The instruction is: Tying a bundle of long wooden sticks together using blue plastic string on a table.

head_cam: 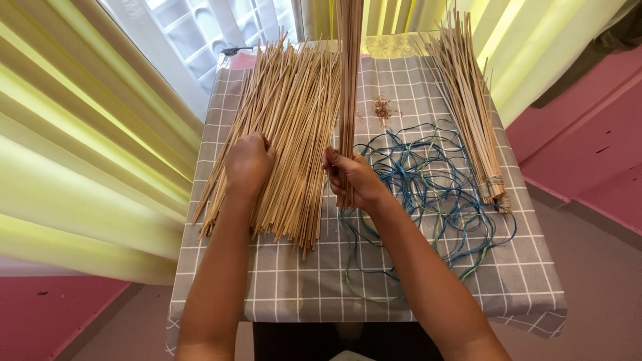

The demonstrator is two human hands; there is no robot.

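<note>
Near edge: grey checked cloth (pixel 401 294) covers the surface.

Right hand (pixel 354 179) is clamped on an upright bundle (pixel 348 80) of thin sticks, its lower ends standing on the cloth and its top out of frame.

Left hand (pixel 249 162) rests, fingers curled, on the loose pile (pixel 281 127) of sticks spread flat at left; whether it grips any cannot be told.

Just right of the held bundle lies a tangle of blue and green string (pixel 435 180), untied.

Far right: tied bundles (pixel 471 120), bound at their near ends.

Small heap of scraps (pixel 382 107) mid-cloth, farther back.

Judgement: partly along. Some bundles are tied; one is being gathered and not yet bound; a large loose pile is left.
</note>
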